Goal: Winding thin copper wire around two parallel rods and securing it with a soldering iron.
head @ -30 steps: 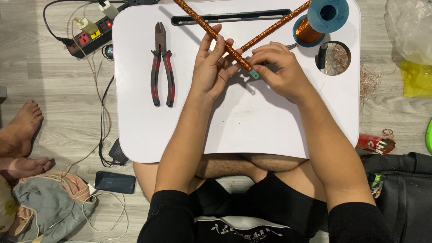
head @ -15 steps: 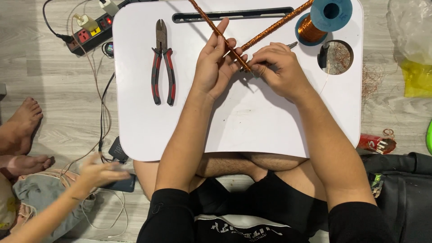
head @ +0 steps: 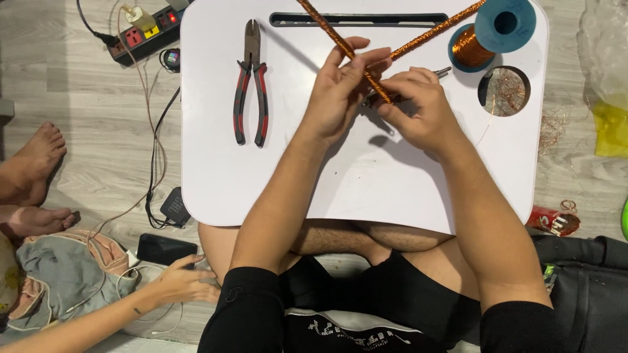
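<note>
Over a white lap table (head: 366,183) my left hand (head: 340,91) pinches a long copper-wrapped rod (head: 327,33) that slants up toward the far left. My right hand (head: 418,104) grips the rod's lower end together with a small metal tool (head: 441,72) whose tip shows beyond my fingers. A second copper-wrapped rod (head: 435,29) crosses behind my hands toward the far right. A blue spool of copper wire (head: 490,33) lies at the table's far right corner.
Red-and-black pliers (head: 250,85) lie on the table's left part. A round recess (head: 504,91) holds wire scraps. On the floor: a power strip (head: 147,33), a black phone (head: 167,248), another person's hand (head: 180,278) and feet (head: 33,176).
My hands have moved slightly up the rod and turned it. The other person's arm came in from the lower left and its hand has moved right, beside the phone.
</note>
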